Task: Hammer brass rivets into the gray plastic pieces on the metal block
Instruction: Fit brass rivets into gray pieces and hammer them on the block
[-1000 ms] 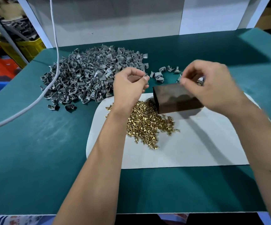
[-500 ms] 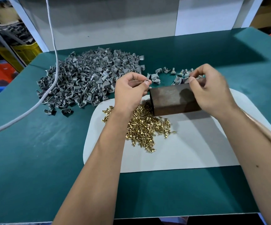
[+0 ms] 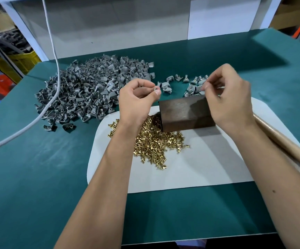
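A dark metal block (image 3: pixel 185 112) stands on a white mat (image 3: pixel 208 162). Brass rivets (image 3: pixel 154 142) lie heaped against its near left side. My left hand (image 3: pixel 136 101) hovers just left of the block and pinches a small gray plastic piece (image 3: pixel 156 89) between thumb and forefinger. My right hand (image 3: pixel 230 97) is above the block's right end, thumb and forefinger pinched together. What they pinch is too small to make out. A big heap of gray plastic pieces (image 3: pixel 91 90) lies behind on the left.
A wooden handle (image 3: pixel 289 146) lies along the mat's right edge under my right forearm. A few gray pieces (image 3: pixel 194 85) sit behind the block. A white cable (image 3: pixel 53 56) hangs across the big heap and trails left over the green table (image 3: pixel 37 177).
My right hand has lifted off the block's far right corner and hovers above it. My left hand has stayed in place with the gray piece.
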`<action>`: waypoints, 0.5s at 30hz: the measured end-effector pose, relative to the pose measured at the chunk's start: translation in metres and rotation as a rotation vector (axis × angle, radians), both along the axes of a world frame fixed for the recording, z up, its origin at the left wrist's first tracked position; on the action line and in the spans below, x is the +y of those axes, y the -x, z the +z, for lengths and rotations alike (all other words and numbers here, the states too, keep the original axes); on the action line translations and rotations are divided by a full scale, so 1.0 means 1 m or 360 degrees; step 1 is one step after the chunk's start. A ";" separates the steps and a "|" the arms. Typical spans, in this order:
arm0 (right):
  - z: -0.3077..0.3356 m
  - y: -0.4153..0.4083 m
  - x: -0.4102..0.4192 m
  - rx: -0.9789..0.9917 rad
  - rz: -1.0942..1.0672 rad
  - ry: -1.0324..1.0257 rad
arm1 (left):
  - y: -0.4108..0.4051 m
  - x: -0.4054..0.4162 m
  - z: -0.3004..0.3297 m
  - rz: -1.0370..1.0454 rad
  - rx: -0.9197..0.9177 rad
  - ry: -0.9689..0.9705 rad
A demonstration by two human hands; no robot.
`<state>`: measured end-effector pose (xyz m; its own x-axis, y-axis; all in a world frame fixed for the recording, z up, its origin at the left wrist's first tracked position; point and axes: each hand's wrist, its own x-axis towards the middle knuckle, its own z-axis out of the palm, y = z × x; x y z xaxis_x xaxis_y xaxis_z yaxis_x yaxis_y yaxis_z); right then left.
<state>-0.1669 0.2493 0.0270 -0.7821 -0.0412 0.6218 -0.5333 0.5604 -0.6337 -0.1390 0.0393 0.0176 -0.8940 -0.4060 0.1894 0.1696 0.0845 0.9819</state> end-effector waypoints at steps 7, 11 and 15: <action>0.004 -0.012 -0.013 -0.0066 0.0257 0.0088 | -0.003 0.013 0.002 -0.0419 0.0199 0.0016; 0.004 -0.015 -0.017 -0.0115 0.0330 0.0097 | -0.005 0.015 0.003 -0.0495 0.0194 0.0096; 0.004 -0.015 -0.018 -0.0040 0.0362 0.0093 | -0.005 0.016 0.003 -0.0488 0.0166 0.0081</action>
